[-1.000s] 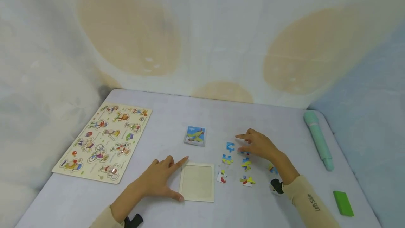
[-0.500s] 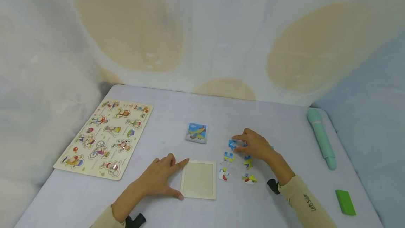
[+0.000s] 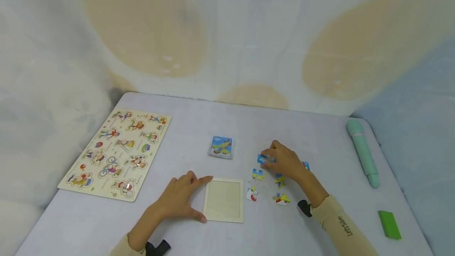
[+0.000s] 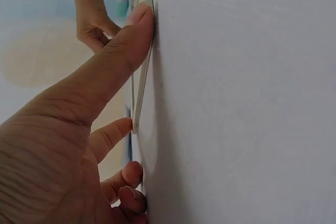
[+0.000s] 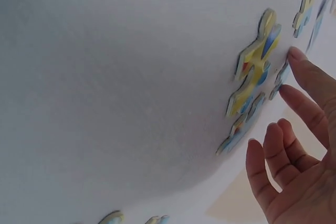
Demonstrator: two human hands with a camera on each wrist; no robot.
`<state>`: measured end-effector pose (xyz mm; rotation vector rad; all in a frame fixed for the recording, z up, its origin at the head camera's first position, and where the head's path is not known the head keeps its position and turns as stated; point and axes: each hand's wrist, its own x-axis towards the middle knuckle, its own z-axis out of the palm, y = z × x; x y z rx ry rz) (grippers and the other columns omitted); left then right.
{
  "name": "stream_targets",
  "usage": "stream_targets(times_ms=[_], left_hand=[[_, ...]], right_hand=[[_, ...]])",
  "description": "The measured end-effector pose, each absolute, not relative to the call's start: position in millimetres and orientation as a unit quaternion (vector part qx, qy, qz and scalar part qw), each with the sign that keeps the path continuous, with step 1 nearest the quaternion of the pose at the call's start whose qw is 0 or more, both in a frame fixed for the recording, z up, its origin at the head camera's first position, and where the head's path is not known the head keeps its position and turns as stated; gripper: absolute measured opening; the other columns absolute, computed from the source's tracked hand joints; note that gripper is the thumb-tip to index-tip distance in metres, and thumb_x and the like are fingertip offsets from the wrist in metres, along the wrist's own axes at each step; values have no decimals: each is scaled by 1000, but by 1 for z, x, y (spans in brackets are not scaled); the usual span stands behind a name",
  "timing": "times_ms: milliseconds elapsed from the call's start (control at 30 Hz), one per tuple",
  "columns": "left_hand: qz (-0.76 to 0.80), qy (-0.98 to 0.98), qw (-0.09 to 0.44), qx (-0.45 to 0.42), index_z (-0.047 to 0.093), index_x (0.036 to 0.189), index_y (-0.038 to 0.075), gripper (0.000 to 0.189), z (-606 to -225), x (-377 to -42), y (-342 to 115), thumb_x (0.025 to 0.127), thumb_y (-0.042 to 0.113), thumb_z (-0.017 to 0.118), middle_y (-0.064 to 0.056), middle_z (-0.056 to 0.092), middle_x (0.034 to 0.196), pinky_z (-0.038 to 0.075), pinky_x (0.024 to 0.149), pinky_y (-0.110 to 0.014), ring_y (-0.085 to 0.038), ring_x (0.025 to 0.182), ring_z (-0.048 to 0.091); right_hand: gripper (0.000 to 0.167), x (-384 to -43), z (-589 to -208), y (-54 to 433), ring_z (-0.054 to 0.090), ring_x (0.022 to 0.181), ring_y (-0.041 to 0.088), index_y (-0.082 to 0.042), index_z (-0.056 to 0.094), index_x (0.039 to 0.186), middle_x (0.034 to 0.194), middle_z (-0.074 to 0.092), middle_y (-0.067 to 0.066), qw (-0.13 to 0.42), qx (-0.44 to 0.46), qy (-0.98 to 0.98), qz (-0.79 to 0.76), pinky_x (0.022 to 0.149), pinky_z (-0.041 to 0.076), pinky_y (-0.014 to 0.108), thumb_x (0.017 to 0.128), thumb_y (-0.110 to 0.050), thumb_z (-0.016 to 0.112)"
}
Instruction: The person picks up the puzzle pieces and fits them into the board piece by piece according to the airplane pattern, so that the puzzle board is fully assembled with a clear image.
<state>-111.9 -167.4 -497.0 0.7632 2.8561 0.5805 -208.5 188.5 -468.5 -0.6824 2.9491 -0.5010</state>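
My left hand lies at the left side of a square wooden puzzle frame. Its straight forefinger touches the far left corner and its thumb rests at the near left corner. In the left wrist view that thumb lies along the frame's edge. To the right, my right hand pinches a blue puzzle piece between thumb and forefinger. The right wrist view has both fingertips on this piece, at the tabletop. Several blue, yellow and red pieces lie around it, some partly hidden by the hand.
A small airplane picture puzzle lies beyond the frame. On the left is a large wooden peg board with printed figures. A mint-green microphone-shaped object and a green block lie at the right. Cloth walls stand behind the table.
My right hand has moved slightly left, and its thumb and forefinger have closed on the blue puzzle piece. The left hand keeps its place at the frame. The head view has shifted slightly.
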Motion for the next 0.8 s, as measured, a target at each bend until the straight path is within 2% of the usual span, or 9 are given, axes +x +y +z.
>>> stream_targets(times_ms=[300, 500, 800], left_hand=[[210, 945, 68, 240, 47, 146, 36, 109, -496, -111, -166, 49, 73, 83, 10, 42, 96, 28, 69, -29, -7, 84, 40], [211, 947, 72, 231, 46, 146, 38, 110, -499, -112, -167, 48, 74, 83, 10, 43, 96, 28, 70, -30, -7, 86, 42], [210, 946, 71, 235, 46, 146, 36, 110, -501, -113, -164, 48, 70, 85, 9, 43, 97, 29, 71, -31, -8, 85, 43]], right_hand=[[36, -212, -476, 188, 47, 81, 12, -9, 72, 109, 98, 53, 1, 54, -214, 953, -208, 71, 43, 29, 81, -30, 82], [36, -216, -472, 181, 48, 79, 12, -6, 72, 106, 98, 53, 2, 67, -219, 956, -185, 70, 45, 28, 80, -30, 81], [35, -206, -459, 173, 53, 84, 13, -7, 72, 104, 99, 53, 1, 39, -226, 957, -181, 70, 47, 29, 77, -28, 79]])
